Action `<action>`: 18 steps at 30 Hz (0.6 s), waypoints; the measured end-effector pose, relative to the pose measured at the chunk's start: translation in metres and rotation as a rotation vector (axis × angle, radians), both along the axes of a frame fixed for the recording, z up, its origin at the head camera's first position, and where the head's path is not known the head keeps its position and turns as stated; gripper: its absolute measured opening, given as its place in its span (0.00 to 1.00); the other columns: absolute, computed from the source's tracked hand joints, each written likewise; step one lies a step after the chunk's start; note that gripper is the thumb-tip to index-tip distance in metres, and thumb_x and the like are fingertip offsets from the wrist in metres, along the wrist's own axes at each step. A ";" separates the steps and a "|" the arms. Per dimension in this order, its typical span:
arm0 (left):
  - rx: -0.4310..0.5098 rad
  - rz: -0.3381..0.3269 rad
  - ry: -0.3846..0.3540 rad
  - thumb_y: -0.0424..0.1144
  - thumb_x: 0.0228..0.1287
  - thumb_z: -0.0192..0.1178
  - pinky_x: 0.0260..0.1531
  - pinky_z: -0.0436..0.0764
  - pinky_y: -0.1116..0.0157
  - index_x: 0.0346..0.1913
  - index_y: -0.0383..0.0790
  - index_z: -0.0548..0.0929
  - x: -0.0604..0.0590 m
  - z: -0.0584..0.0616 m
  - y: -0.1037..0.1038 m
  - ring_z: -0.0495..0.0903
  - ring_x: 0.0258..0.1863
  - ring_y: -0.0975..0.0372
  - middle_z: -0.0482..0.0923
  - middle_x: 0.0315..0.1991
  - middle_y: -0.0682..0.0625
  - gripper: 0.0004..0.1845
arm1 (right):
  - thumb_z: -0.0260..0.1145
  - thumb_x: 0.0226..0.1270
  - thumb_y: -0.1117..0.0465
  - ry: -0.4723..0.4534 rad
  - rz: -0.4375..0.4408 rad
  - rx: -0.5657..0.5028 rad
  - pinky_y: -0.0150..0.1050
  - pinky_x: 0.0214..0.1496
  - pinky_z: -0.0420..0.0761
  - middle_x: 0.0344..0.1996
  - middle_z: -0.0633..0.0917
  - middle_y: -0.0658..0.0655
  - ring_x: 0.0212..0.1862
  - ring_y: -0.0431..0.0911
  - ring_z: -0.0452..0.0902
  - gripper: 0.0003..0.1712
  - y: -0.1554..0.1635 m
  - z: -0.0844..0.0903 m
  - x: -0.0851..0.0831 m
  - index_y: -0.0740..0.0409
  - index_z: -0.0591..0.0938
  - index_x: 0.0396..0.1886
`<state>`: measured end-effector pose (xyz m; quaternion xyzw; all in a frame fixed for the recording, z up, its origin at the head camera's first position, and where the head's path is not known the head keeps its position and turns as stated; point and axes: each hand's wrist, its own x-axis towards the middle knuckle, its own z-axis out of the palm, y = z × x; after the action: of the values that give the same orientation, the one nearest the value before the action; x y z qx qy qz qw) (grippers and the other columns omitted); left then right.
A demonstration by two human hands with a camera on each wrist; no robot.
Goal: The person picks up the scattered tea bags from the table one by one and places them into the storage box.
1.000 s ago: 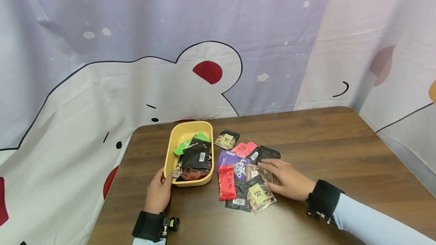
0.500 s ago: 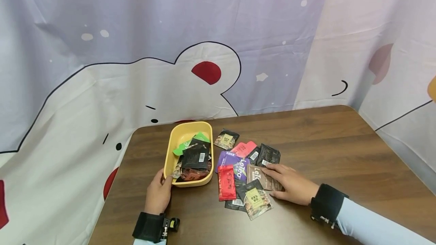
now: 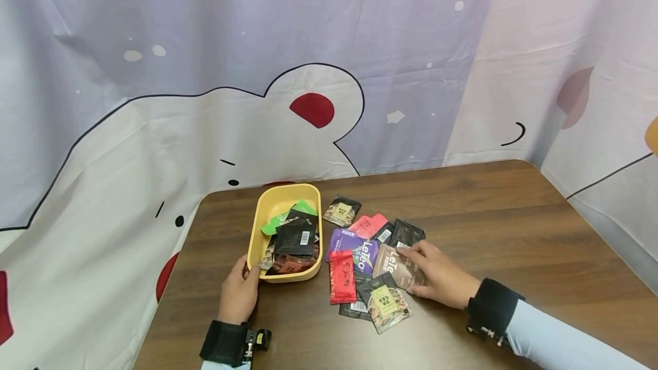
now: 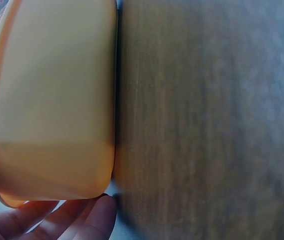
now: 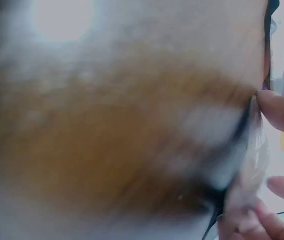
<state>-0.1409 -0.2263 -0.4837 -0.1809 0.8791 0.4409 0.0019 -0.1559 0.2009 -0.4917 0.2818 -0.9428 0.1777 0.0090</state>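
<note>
**Ana:** Head view first. What does the left hand (image 3: 239, 293) do?

**Ben:** It rests at the near left corner of the yellow tray (image 3: 263, 205), with the thumb on the rim and the fingers curled against the outer wall. So it holds the tray. The left wrist view shows the same: fingertips (image 4: 94, 220) touch the bottom edge of the tray wall, and the tray stands flat on the brown table (image 3: 488, 221).

**Ana:** And the tray, where is it?

**Ben:** On the left part of the table, near the far edge. Inside lie several packets; a black one with a barcode (image 3: 295, 237) is on top and a green one (image 3: 288, 217) is behind it.

**Ana:** The right hand (image 3: 439, 276)?

**Ben:** It lies on the brown packet (image 3: 396, 264), in the pile of packets just right of the tray. The fingers are bent over the packet's right part and the thumb is at its near edge, so the hand grasps it. The packet seems to touch the pile. The right wrist view is too blurred to say more.

**Ana:** What else is in the pile?

**Ben:** A red packet (image 3: 341, 276) at the left, a purple one (image 3: 354, 244) behind it, a pink one (image 3: 367, 224) farther, and a dark packet with a yellow label (image 3: 386, 301) at the near side.
</note>
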 end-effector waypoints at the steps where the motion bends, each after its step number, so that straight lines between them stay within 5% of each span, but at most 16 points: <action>1: -0.001 -0.001 0.002 0.44 0.78 0.47 0.46 0.81 0.57 0.75 0.37 0.65 0.000 0.000 0.000 0.79 0.48 0.53 0.79 0.61 0.34 0.28 | 0.80 0.53 0.50 0.000 -0.011 -0.008 0.40 0.51 0.81 0.49 0.74 0.49 0.50 0.42 0.72 0.48 0.000 0.000 -0.001 0.57 0.72 0.73; 8: -0.013 0.000 0.008 0.43 0.77 0.47 0.45 0.79 0.60 0.75 0.38 0.66 0.001 0.000 -0.001 0.79 0.46 0.54 0.80 0.60 0.36 0.27 | 0.78 0.58 0.53 -0.061 -0.026 -0.080 0.31 0.38 0.77 0.44 0.74 0.48 0.38 0.36 0.72 0.47 -0.001 0.004 -0.005 0.55 0.68 0.75; 14: -0.014 -0.009 0.014 0.43 0.78 0.47 0.45 0.79 0.58 0.75 0.38 0.66 0.001 0.001 -0.001 0.79 0.46 0.54 0.80 0.59 0.36 0.27 | 0.73 0.63 0.60 0.035 -0.027 -0.152 0.41 0.47 0.85 0.49 0.82 0.52 0.46 0.43 0.82 0.36 -0.011 0.014 -0.014 0.54 0.72 0.71; 18: -0.012 -0.008 0.007 0.43 0.78 0.47 0.44 0.79 0.59 0.75 0.38 0.65 0.001 0.001 -0.001 0.79 0.45 0.54 0.80 0.58 0.36 0.28 | 0.71 0.65 0.61 0.079 -0.019 -0.175 0.38 0.46 0.84 0.46 0.83 0.47 0.44 0.38 0.81 0.24 -0.023 0.022 -0.022 0.52 0.79 0.61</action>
<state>-0.1398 -0.2276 -0.4828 -0.1760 0.8825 0.4362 -0.0004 -0.1777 0.1776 -0.4699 0.2779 -0.9253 0.2478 0.0723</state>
